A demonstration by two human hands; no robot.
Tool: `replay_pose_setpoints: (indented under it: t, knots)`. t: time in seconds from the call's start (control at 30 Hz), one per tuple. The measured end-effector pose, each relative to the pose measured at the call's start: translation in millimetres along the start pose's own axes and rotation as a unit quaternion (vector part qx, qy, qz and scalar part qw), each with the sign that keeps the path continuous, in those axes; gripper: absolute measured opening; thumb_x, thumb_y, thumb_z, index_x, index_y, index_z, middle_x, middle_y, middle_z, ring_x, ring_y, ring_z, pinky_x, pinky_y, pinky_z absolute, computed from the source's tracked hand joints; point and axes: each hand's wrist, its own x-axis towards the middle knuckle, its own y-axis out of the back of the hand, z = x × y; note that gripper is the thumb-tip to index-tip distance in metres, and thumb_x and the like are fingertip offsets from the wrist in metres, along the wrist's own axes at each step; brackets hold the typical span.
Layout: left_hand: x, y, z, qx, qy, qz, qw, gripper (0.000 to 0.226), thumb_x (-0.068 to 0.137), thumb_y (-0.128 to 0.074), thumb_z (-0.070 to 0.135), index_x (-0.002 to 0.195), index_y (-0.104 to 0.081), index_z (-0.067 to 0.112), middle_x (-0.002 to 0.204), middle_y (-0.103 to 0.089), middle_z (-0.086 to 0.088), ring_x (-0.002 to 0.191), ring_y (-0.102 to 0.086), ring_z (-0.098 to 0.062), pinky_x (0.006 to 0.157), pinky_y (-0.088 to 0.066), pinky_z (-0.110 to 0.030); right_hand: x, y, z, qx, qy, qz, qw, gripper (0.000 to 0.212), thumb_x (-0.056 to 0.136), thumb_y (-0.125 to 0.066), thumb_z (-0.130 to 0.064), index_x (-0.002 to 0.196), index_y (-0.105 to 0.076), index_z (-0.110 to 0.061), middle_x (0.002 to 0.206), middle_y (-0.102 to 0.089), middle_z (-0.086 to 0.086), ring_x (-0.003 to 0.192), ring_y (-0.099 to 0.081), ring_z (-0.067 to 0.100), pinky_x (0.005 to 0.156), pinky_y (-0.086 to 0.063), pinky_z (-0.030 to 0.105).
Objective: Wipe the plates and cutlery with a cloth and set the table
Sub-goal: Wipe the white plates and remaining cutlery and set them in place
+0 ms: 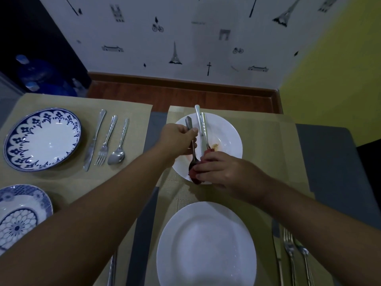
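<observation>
**Spoon being wiped over the stained plate**

The left hand (178, 139) grips the handle of a spoon (193, 150), fingers curled round it and thumb on top. It holds the spoon above the far white plate (228, 129). That plate sits on a tan placemat (268, 145) toward the far edge of the grey tabletop (329, 162).

The right hand (224, 170) pinches a red cloth (195, 178) round the spoon's bowl, over the plate's near rim. A brownish stain (215, 145) marks the plate's well. 2 more cutlery pieces (201, 120) lie on this plate, handles pointing to the far edge. Their working ends are hidden behind the cloth and hand.

Toward the near edge lies a second white plate (206, 244). Just to its right are a near knife (277, 254), a near fork (289, 248) and a third piece (305, 256) I cannot identify.

Toward the left edge, a blue-patterned plate (42, 139) rests on another placemat (134, 108). A knife (93, 141), a fork (106, 141) and a second spoon (119, 145) are lined up beside it. Nearer along the left edge sits another blue plate (18, 215).
</observation>
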Motion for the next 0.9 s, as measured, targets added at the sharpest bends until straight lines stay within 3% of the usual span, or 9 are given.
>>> replay_pose_setpoints:
  t: [0.1,0.17,0.3,0.37,0.43,0.53,0.63,0.73,0.9]
  knots:
    - [0.2,-3.1,0.0,0.003,-0.003,-0.003,1.0,0.021,0.102,-0.057,0.021,0.091,-0.068,0.006,0.088,-0.071,-0.014,0.075,-0.072,-0.021,0.064,-0.062,-0.028,-0.3,-0.5,0.4,0.005,-0.006,-0.006,1.0,0.035,0.078,-0.078,-0.006,0.112,-0.073,-0.012,0.118,-0.07,0.004,0.112,-0.061,0.026,0.094,-0.052,0.035]
    - [0.9,-3.1,1.8,-0.024,0.021,-0.023,0.999,0.023,0.105,-0.051,0.022,0.101,-0.066,0.005,0.088,-0.07,-0.013,0.078,-0.072,-0.024,0.073,-0.063,-0.035,-0.2,-0.3,0.2,0.012,-0.012,-0.006,1.0,0.034,0.078,-0.078,-0.006,0.111,-0.074,-0.012,0.118,-0.07,0.004,0.113,-0.061,0.025,0.093,-0.053,0.035]
    - [1.2,-1.0,5.8,-0.033,0.061,-0.049,0.996,0.023,0.108,-0.04,0.026,0.092,-0.054,0.017,0.089,-0.066,-0.014,0.083,-0.07,-0.025,0.082,-0.058,-0.038,-0.2,-0.6,-1.2,0.01,-0.012,-0.001,1.0,0.035,0.077,-0.078,-0.005,0.111,-0.074,-0.011,0.116,-0.07,0.004,0.112,-0.062,0.025,0.092,-0.052,0.035]
    - [1.8,-1.3,5.0,-0.029,0.063,-0.05,0.996,0.024,0.108,-0.039,0.026,0.104,-0.057,0.011,0.09,-0.065,-0.014,0.088,-0.069,-0.026,0.086,-0.059,-0.039,-0.2,-2.1,-0.7,0.008,-0.009,0.001,1.0,0.035,0.078,-0.078,-0.006,0.112,-0.073,-0.011,0.117,-0.07,0.004,0.112,-0.062,0.025,0.092,-0.053,0.035]
    - [3.3,-1.2,4.1,-0.032,0.059,-0.042,0.997,0.027,0.108,-0.04,0.022,0.117,-0.06,0.006,0.095,-0.064,-0.014,0.093,-0.067,-0.026,0.085,-0.06,-0.038,0.0,-2.9,-0.7,0.012,-0.008,0.002,1.0,0.034,0.081,-0.075,-0.006,0.114,-0.073,-0.011,0.119,-0.069,0.004,0.114,-0.06,0.025,0.093,-0.053,0.037]
    - [2.0,1.2,4.6,-0.048,0.057,-0.045,0.996,0.025,0.106,-0.045,0.015,0.113,-0.066,0.004,0.103,-0.064,-0.015,0.095,-0.067,-0.026,0.074,-0.063,-0.033,-0.2,-2.9,0.4,0.02,-0.014,0.011,1.0,0.032,0.085,-0.071,-0.008,0.117,-0.071,-0.011,0.122,-0.068,0.003,0.116,-0.058,0.024,0.095,-0.052,0.036]
    - [1.1,4.8,3.5,-0.102,0.09,-0.056,0.989,0.021,0.104,-0.052,0.011,0.11,-0.07,0.002,0.107,-0.065,-0.017,0.097,-0.069,-0.026,0.073,-0.064,-0.035,0.5,0.4,6.7,0.017,-0.042,0.058,0.997,0.035,0.088,-0.065,-0.01,0.123,-0.067,-0.009,0.124,-0.066,0.006,0.114,-0.057,0.025,0.097,-0.048,0.036]
    - [0.4,8.2,1.8,-0.128,0.109,-0.067,0.983,0.017,0.099,-0.06,0.011,0.106,-0.073,0.004,0.099,-0.07,-0.015,0.09,-0.072,-0.025,0.072,-0.063,-0.035,1.1,0.4,11.7,0.019,-0.069,0.097,0.993,0.033,0.09,-0.062,-0.011,0.122,-0.066,-0.008,0.118,-0.066,0.011,0.105,-0.06,0.029,0.094,-0.048,0.036]
    - [-2.5,9.1,0.3,-0.129,0.084,-0.064,0.986,0.017,0.093,-0.069,0.012,0.105,-0.072,0.001,0.095,-0.072,-0.016,0.078,-0.073,-0.023,0.071,-0.062,-0.033,2.5,-4.6,10.5,0.005,-0.056,0.069,0.996,0.031,0.086,-0.063,-0.008,0.116,-0.071,-0.008,0.119,-0.068,0.009,0.109,-0.06,0.027,0.099,-0.045,0.033]
